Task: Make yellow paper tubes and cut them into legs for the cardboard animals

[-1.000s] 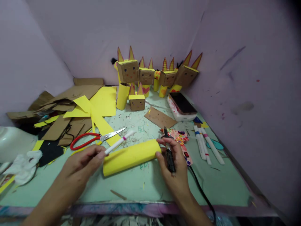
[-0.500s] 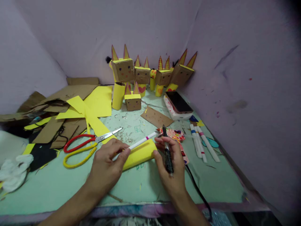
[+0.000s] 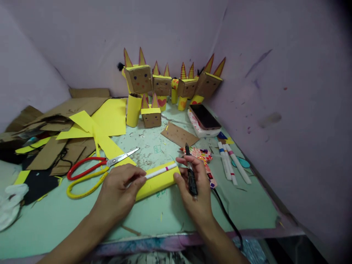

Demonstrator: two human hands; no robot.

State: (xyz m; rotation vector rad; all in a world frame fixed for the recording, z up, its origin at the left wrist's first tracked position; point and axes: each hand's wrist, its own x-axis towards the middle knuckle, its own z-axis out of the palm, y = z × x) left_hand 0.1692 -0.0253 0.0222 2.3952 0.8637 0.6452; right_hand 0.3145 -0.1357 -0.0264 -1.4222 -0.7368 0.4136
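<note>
My left hand (image 3: 121, 189) pinches a slim white marker (image 3: 162, 171) with a magenta band between thumb and fingers. The marker lies lengthwise along the top of a yellow paper piece (image 3: 156, 189), rolled or folded, on the table. My right hand (image 3: 196, 183) is curled around a black pen (image 3: 191, 176) that points up and away from me. Its thumb touches the right end of the yellow piece. Behind and right of that hand is a pink patterned glue gun (image 3: 202, 154), partly hidden. Scissors (image 3: 95, 170) with red and yellow handles lie left of my left hand.
Several cardboard animal figures (image 3: 140, 79) stand along the back wall beside a yellow tube (image 3: 134, 110). Yellow paper (image 3: 111, 117) and cardboard scraps (image 3: 46, 154) pile up at left. A phone (image 3: 205, 116), a cardboard strip (image 3: 179, 134) and several markers (image 3: 226, 161) lie at right.
The marker's far end has come down from above the yellow piece, and it now lies along it. The view has turned slightly right. The right hand still grips the pen.
</note>
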